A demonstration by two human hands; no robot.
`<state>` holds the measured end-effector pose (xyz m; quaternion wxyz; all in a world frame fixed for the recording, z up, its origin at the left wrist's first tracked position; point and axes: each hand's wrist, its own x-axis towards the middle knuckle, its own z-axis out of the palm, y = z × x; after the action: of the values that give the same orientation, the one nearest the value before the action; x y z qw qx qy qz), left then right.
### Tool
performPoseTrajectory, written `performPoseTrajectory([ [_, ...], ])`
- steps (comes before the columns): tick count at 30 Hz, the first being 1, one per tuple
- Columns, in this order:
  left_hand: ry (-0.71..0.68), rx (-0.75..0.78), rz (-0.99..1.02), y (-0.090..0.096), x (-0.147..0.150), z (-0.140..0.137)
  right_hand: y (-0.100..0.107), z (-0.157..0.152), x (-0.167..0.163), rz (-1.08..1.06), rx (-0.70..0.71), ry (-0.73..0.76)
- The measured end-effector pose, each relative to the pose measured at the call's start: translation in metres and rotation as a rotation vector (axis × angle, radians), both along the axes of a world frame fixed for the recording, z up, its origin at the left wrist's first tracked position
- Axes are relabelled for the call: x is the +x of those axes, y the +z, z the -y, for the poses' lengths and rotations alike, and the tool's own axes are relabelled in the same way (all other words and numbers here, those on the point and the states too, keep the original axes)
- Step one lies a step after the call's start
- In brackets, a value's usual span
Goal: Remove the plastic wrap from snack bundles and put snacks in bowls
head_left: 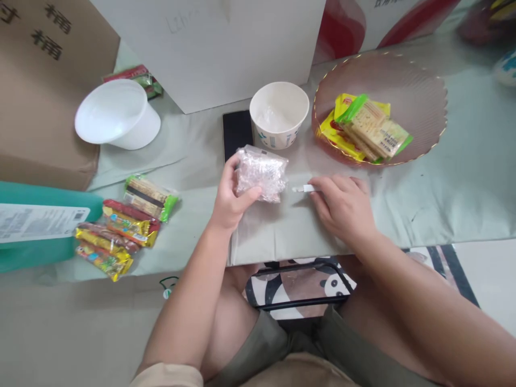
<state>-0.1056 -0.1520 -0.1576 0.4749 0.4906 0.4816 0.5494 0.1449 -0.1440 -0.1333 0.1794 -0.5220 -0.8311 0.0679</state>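
My left hand (230, 201) grips a crinkled packet of clear plastic wrap (264, 174), thumb in front and fingers behind it. Just to the right, my right hand (342, 207) rests low over the cloth, its thumb and fingers closed on a slim white tool (309, 188) with a narrow pale tip pointing at the packet. The tool looks like a small cutter, but its grip end is hidden in the hand. Behind the packet stands a white paper bowl (278, 137) with crumpled clear plastic inside. A dark phone (236, 134) lies partly behind the bowl and packet.
A gold-rimmed pink tray (423, 102) holds wrapped crackers (377, 129). At left are a white plastic tub (137, 126), several wrapped snacks (131, 220), a teal container (48, 252) and a cardboard box (44, 102). A large white box (242, 54) borders the back.
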Motion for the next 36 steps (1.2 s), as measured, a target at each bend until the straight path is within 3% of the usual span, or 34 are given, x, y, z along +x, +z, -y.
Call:
performPoseTrajectory([
  [4,0.083,0.080,-0.288,-0.006,-0.006,0.002,0.006,0.004,-0.006,-0.198,-0.087,0.049],
  [9,0.026,0.148,-0.510,0.000,0.000,0.006,0.016,0.008,-0.026,-0.434,-0.340,0.172],
  [17,-0.024,0.050,-0.468,0.005,0.003,0.008,0.023,0.001,-0.051,-0.382,-0.536,0.086],
  [36,-0.031,0.031,-0.464,0.006,0.002,0.008,0.029,0.003,-0.031,-0.285,-0.625,0.065],
])
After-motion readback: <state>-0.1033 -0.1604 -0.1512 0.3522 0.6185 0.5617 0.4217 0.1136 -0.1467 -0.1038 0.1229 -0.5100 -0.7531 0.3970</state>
